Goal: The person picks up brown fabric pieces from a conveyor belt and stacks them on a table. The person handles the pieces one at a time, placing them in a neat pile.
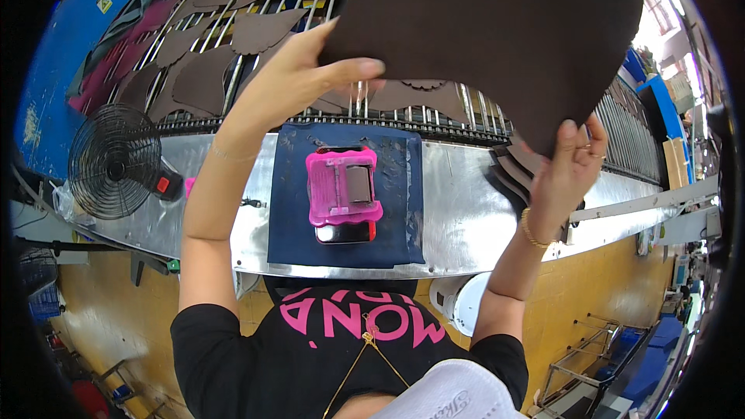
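One large dark brown sheet point(497, 31) is held up above the metal table point(466, 217), filling the upper middle of the view. Its lower left edge is pinched by the left hand point(299, 70), thumb across the near face and fingers behind. Its lower right corner is gripped by the right hand point(574, 159), fingers curled over the edge; a gold bracelet is worn on that wrist.

On the metal table, directly below the sheet, one dark blue mat point(295, 217) is laid flat. On the mat one pink-framed tool point(343, 186) with a grey middle is set, and one red-edged dark object point(345, 233) shows just under its near edge. At the left end of the table one black wire-guarded fan point(112, 159) is seen. Beyond the table's far edge a roller rack point(233, 54) carries cut brown pieces point(260, 31); roughly ten can be counted to the left of the sheet, the rest being hidden behind it. A small stack of dark pieces point(508, 167) lies on the table just left of the right hand; their number cannot be told.
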Available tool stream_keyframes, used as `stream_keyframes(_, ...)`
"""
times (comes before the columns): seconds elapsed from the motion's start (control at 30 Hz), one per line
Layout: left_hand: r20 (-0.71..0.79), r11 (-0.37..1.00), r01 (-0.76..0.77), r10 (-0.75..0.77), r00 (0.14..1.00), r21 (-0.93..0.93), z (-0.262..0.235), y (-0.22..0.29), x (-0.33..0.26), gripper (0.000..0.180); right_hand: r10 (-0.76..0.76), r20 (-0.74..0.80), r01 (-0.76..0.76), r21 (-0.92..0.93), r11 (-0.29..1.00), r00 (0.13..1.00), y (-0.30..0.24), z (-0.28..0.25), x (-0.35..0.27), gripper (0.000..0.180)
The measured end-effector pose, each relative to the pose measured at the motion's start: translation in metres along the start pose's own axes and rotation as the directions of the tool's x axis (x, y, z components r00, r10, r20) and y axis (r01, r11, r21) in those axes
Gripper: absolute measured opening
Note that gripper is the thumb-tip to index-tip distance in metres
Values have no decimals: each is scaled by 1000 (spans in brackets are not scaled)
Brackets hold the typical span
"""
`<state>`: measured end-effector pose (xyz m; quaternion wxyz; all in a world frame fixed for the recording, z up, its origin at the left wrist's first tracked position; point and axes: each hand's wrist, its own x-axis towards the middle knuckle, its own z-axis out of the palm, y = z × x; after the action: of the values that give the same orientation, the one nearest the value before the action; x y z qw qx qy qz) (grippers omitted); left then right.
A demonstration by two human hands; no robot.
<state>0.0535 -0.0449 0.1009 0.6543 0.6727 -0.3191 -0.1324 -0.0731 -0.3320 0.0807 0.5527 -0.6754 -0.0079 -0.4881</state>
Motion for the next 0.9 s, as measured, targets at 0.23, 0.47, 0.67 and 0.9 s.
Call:
stream_keyframes(0.23, -390, 939, 56, 86, 917, 340, -70, 5, -98, 24, 183, 623, -123, -138, 983, 761, 28, 61, -84, 17)
stream_keyframes(0.47, -519, 876, 297, -64, 853, 380, -93, 10, -167, 11, -36, 754, 62, -6, 998, 656, 43, 98, -119, 11)
stream_keyframes(0.67, -438, 883, 315, -144, 888, 347, -78, -29, -182, 10, 3, 769, 150, -129, 980, 640, 49, 72, -114, 4)
stream_keyframes(0.9, -93, 801, 200, -179, 979, 564, -29, -63, -126, 6, 202, 678, 98, -377, 921, 706, 76, -11, -124, 13)
